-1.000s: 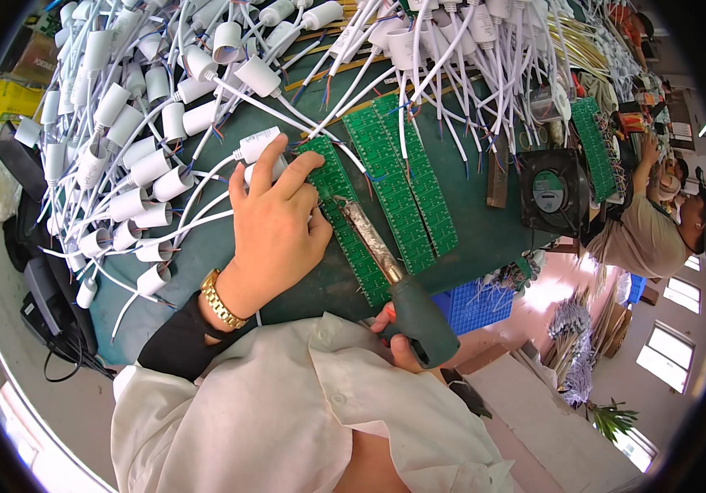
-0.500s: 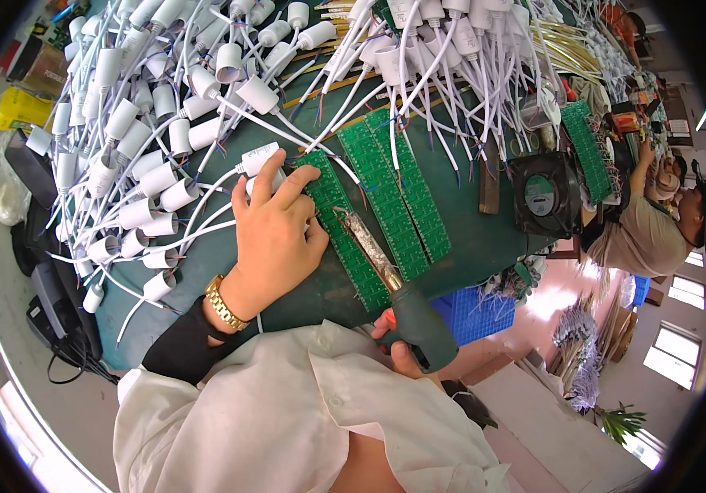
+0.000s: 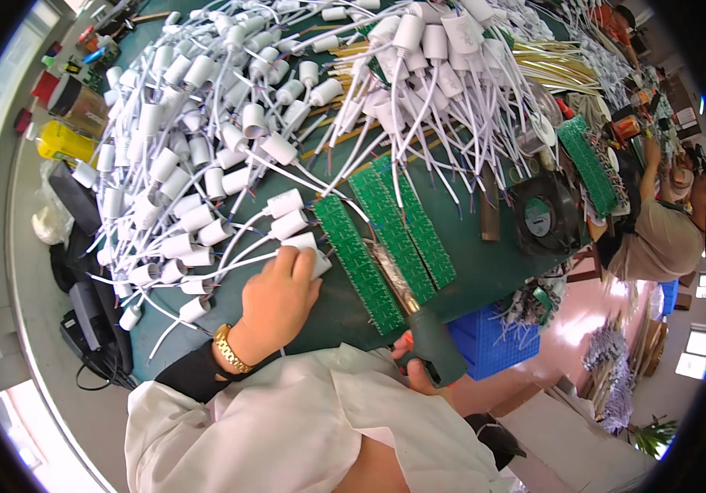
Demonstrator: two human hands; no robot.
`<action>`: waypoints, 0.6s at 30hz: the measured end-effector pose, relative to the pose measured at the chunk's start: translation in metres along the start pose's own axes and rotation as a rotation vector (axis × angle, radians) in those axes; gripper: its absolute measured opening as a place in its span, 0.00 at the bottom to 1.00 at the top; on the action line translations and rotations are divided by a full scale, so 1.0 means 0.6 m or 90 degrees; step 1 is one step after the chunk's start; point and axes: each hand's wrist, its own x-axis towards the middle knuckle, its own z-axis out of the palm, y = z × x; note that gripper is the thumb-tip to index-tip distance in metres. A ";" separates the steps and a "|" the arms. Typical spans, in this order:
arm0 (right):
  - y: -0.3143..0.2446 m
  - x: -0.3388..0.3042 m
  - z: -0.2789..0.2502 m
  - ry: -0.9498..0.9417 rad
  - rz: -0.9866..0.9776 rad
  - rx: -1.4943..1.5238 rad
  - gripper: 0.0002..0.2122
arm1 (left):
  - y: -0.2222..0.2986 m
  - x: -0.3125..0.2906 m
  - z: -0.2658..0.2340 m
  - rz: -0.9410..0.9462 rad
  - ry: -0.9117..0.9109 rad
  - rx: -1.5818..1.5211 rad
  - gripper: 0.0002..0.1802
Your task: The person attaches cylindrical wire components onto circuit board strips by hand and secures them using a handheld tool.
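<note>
Left hand [image 3: 275,302] is pinching a white cylindrical plastic socket [image 3: 320,264] beside the leftmost green circuit board [image 3: 357,263], right hand [image 3: 420,380] clutching a dark-handled soldering gun [image 3: 436,349]; probably positioning the socket, next needing steadiness.

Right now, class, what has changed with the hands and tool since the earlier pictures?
The left hand has left the leftmost circuit board and moved back toward the person, its fingers now closed on a white socket. The soldering iron has shifted rightward across that board, its tip now near the board's right edge. The right hand still holds the iron's handle.
</note>
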 end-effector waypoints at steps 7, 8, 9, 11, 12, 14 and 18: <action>-0.025 0.009 0.014 0.045 -0.046 -0.095 0.13 | 0.003 0.032 -0.038 0.264 0.034 0.203 0.19; -0.022 0.004 0.019 0.038 -0.054 -0.095 0.13 | 0.002 0.048 -0.046 0.340 0.062 0.252 0.18; -0.016 -0.005 0.025 0.079 -0.038 -0.065 0.17 | -0.004 0.065 -0.044 0.378 0.069 0.237 0.17; -0.002 -0.007 0.038 0.119 -0.032 -0.032 0.25 | -0.027 0.100 -0.031 0.429 0.043 0.169 0.17; 0.008 -0.003 0.045 0.176 -0.054 0.043 0.19 | -0.042 0.117 -0.024 0.457 0.042 0.107 0.17; 0.004 0.005 0.050 0.233 -0.084 0.119 0.15 | -0.085 0.143 -0.015 0.368 0.152 0.027 0.18; -0.025 0.005 0.041 0.168 -0.063 0.023 0.15 | -0.140 0.212 -0.065 0.028 0.332 0.066 0.16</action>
